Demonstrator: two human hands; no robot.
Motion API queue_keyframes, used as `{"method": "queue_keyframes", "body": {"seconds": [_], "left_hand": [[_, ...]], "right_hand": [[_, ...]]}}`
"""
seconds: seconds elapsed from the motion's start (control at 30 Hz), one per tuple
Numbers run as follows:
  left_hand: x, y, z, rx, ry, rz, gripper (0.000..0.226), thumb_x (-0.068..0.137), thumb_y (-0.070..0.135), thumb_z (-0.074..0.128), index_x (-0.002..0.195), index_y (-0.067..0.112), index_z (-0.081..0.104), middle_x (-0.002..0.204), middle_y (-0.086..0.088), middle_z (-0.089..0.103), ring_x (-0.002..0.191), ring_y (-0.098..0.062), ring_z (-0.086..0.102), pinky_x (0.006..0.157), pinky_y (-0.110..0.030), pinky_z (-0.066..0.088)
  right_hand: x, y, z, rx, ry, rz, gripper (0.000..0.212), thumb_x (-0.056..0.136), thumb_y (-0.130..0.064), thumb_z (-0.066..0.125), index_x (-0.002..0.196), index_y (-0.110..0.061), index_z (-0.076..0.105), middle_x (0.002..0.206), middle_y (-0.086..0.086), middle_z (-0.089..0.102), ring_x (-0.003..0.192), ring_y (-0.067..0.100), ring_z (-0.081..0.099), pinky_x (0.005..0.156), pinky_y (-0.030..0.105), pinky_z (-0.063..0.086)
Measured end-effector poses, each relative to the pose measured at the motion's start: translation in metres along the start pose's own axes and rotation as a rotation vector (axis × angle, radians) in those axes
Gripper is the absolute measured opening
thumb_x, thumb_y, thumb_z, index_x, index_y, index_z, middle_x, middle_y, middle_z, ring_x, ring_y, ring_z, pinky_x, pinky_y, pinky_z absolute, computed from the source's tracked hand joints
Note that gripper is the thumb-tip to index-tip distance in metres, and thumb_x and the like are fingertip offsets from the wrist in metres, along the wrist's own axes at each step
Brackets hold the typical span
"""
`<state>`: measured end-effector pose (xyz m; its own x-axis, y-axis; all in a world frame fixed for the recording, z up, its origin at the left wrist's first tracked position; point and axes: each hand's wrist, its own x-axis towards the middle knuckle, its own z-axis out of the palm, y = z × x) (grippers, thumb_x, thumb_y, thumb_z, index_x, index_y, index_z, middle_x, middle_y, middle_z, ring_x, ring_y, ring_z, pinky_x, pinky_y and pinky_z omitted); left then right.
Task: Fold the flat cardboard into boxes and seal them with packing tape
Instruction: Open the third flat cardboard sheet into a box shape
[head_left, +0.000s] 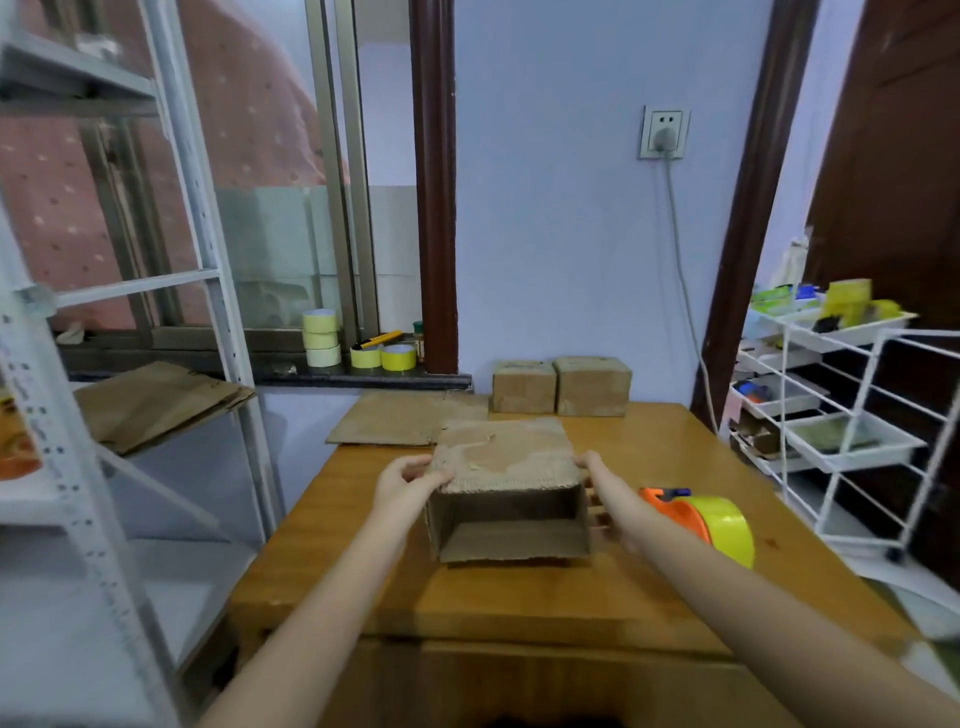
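Note:
A small brown cardboard box lies on its side in the middle of the wooden table, its open end facing me. My left hand grips its upper left edge and my right hand holds its upper right edge. To the right of the box an orange tape dispenser with a yellow tape roll lies on the table. A flat cardboard sheet lies at the table's far left. Two closed boxes stand against the wall behind.
Several tape rolls and a yellow cutter sit on the window sill. A grey metal shelf at left carries flat cardboard. A white wire rack with trays stands at right. A cable hangs from the wall socket.

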<state>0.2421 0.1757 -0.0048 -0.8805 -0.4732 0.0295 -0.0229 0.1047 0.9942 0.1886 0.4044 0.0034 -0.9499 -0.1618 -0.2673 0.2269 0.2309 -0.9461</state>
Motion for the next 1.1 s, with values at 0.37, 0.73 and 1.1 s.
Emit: {"method": "queue_keyframes", "body": {"seconds": [0.37,0.73,1.1], "left_hand": [[-0.061,-0.016,0.030,-0.099,-0.097,-0.051,0.018,0.097,0.026,0.051,0.109,0.015,0.060,0.101,0.004,0.062,0.088,-0.006,0.056,0.069,-0.021,0.042],[-0.044,-0.018,0.025,-0.011,-0.280,-0.237,0.047,0.091,0.044,0.057,0.131,0.020,0.051,0.116,-0.002,0.057,0.110,-0.024,0.053,0.101,-0.046,0.043],[-0.034,0.001,0.005,-0.139,-0.392,-0.101,0.075,0.080,0.020,0.072,0.145,0.023,0.036,0.130,-0.005,0.058,0.115,-0.020,0.057,0.089,-0.035,0.050]], "right_hand": [[-0.042,0.042,-0.035,0.069,0.169,0.075,0.042,0.101,-0.039,0.033,0.132,-0.016,0.049,0.130,0.012,0.052,0.116,0.028,0.048,0.099,0.038,0.039],[-0.028,0.025,-0.037,-0.103,0.064,0.094,0.052,0.099,-0.052,0.031,0.140,-0.021,0.040,0.138,0.009,0.048,0.126,0.033,0.044,0.101,0.044,0.039],[-0.020,0.031,-0.052,0.132,-0.060,-0.237,0.049,0.088,-0.038,0.063,0.130,-0.016,0.051,0.118,-0.006,0.065,0.104,0.009,0.062,0.078,0.023,0.049]]}}
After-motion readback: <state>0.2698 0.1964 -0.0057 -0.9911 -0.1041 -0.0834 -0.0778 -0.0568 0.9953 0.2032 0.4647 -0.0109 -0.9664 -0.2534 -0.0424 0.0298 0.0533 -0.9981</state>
